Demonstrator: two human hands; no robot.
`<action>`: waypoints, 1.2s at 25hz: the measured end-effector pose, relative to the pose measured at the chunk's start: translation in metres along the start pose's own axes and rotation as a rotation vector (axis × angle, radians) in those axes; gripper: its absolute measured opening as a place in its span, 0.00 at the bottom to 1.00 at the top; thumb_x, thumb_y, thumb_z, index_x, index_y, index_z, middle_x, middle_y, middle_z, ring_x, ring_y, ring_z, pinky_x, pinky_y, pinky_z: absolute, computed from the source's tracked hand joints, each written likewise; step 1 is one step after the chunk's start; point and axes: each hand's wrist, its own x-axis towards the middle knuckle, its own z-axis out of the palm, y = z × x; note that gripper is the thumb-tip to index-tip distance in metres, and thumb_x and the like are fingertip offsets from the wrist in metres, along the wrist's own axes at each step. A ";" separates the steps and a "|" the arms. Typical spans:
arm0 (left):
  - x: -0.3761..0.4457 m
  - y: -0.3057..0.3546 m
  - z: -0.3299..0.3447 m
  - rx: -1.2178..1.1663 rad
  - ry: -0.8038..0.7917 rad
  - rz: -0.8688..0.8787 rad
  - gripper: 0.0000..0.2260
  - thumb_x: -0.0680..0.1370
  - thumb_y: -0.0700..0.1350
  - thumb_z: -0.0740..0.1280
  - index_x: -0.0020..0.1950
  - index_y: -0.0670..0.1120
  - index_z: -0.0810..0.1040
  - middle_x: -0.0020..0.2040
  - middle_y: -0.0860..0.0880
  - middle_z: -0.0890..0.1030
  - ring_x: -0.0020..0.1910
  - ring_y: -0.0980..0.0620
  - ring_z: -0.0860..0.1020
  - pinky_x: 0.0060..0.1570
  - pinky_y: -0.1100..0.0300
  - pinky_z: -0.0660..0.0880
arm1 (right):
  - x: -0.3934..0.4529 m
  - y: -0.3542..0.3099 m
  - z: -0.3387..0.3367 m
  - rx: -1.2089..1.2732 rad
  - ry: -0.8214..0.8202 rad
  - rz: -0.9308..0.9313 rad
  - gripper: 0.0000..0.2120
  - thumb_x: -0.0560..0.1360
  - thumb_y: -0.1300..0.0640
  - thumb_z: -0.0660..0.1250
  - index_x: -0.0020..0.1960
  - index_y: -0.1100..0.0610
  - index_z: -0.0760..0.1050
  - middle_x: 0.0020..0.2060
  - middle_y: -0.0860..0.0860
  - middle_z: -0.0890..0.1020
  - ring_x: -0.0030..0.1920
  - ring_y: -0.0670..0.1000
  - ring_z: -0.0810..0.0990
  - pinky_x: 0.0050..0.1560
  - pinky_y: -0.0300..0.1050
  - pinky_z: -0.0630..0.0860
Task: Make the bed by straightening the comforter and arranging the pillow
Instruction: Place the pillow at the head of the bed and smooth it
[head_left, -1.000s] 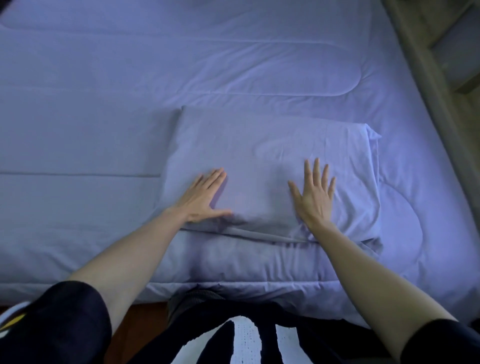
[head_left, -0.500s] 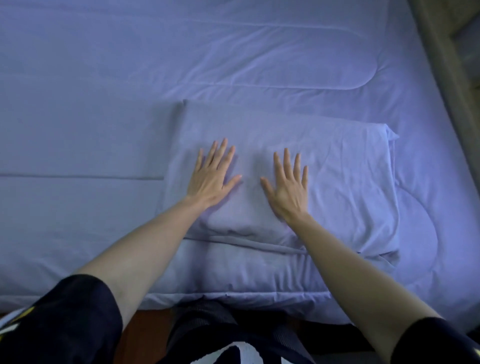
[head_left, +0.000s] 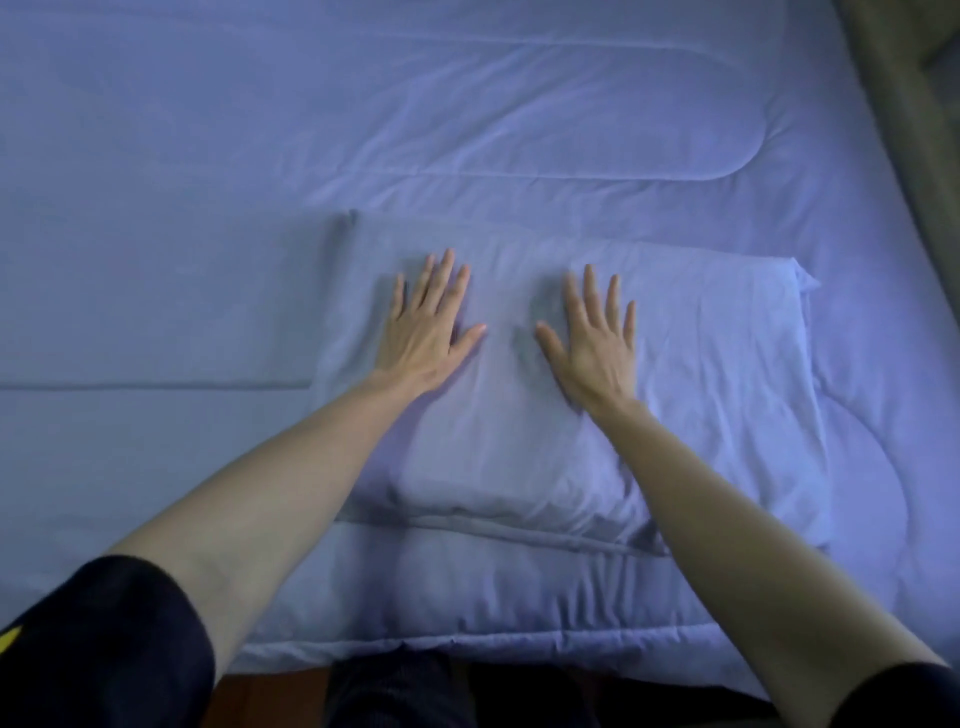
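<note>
The bed (head_left: 156, 519) fills almost the whole view, seen from above by a person standing at its near edge. A strip of wooden floor (head_left: 270, 696) shows below that edge, and a dull greenish frame or wall (head_left: 924, 130) runs down the far right side.

The comforter (head_left: 467, 104) covers the bed from edge to edge. It lies flat, with quilted seams running across it and only faint creases in the upper middle. Its near hem hangs over the bed edge in a fairly even line. Judged from this, the straightening of the comforter is largely done.

The pillow (head_left: 727, 389) lies on top of the comforter, right of centre and close to the near edge, its long side running left to right. Its case shows light wrinkles toward the right end, and a loose flap of fabric bunches along its near edge.

The left hand (head_left: 428, 327) rests flat on the left part of the pillow, fingers straight and slightly fanned, thumb out. The right hand (head_left: 597, 343) rests flat near the middle, likewise spread. Neither hand grips or pinches anything; both palms press down on the case, well apart from each other.

The step in hand appears to be the smoothing of the pillow. The next move likely calls for sweeping both palms outward to clear the right-end wrinkles, then tucking the loose near flap and squaring the pillow to the bed edge.
</note>
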 end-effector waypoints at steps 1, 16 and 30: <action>0.012 0.005 -0.006 -0.009 0.047 0.012 0.33 0.79 0.61 0.55 0.79 0.47 0.50 0.80 0.47 0.48 0.79 0.47 0.47 0.75 0.42 0.45 | 0.012 0.006 -0.011 0.020 0.068 0.007 0.34 0.79 0.38 0.55 0.79 0.50 0.51 0.79 0.50 0.50 0.79 0.58 0.45 0.77 0.60 0.44; 0.037 0.087 -0.002 -0.087 0.081 0.165 0.34 0.79 0.60 0.54 0.79 0.44 0.51 0.80 0.45 0.50 0.79 0.46 0.48 0.75 0.44 0.45 | -0.021 0.092 -0.042 0.114 0.303 0.208 0.33 0.79 0.40 0.54 0.79 0.51 0.51 0.79 0.52 0.51 0.79 0.60 0.46 0.76 0.57 0.42; -0.026 0.125 0.016 -0.069 -0.020 0.283 0.36 0.78 0.62 0.55 0.79 0.45 0.49 0.80 0.47 0.49 0.79 0.48 0.48 0.75 0.46 0.44 | -0.101 0.076 -0.032 0.109 0.274 0.279 0.34 0.79 0.40 0.54 0.79 0.54 0.50 0.79 0.53 0.52 0.79 0.59 0.46 0.76 0.55 0.42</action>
